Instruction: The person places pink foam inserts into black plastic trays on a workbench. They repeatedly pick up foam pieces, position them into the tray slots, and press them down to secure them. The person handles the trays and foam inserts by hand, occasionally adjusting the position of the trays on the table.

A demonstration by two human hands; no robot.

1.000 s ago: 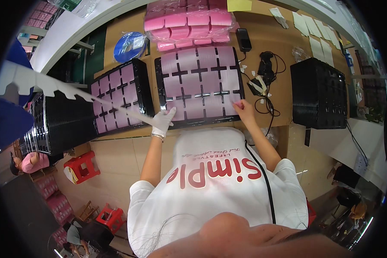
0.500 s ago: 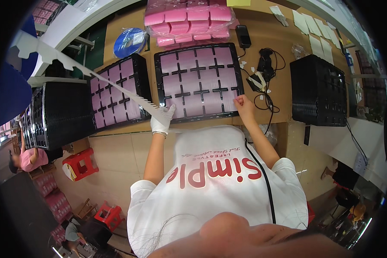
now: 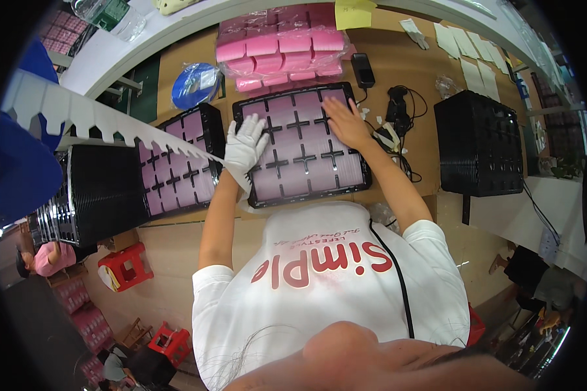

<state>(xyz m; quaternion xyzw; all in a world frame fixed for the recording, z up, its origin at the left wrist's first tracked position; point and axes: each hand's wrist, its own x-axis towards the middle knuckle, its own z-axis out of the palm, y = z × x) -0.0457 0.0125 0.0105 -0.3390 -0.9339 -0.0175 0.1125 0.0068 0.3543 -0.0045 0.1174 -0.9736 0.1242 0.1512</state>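
A black tray (image 3: pixel 311 196) with cross-shaped dividers, filled with pinkish-purple pieces (image 3: pixel 292 178), lies on the bench before me. My left hand (image 3: pixel 245 143), in a white glove, rests on its left edge with fingers stretched out. My bare right hand (image 3: pixel 347 124) lies flat over the tray's upper right part, fingers extended. Neither hand grips anything. A white strip with a notched edge (image 3: pixel 78 111) slants down from the upper left, past my left wrist to the tray's near left corner. A second filled black tray (image 3: pixel 214 133) sits to the left.
Wrapped pink foam-like pieces (image 3: pixel 280 49) stand behind the tray, beside a blue roll (image 3: pixel 195 86). A black adapter (image 3: pixel 362 70) and tangled cables (image 3: pixel 401 114) lie to the right. Black tray stacks stand at far right (image 3: pixel 479 146) and far left (image 3: pixel 107 192). Red stools (image 3: pixel 125 266) stand below.
Both hands have moved away from the tray's near edge, farther up over it, and their fingers have spread flat. The notched strip now hangs lower by my left wrist.
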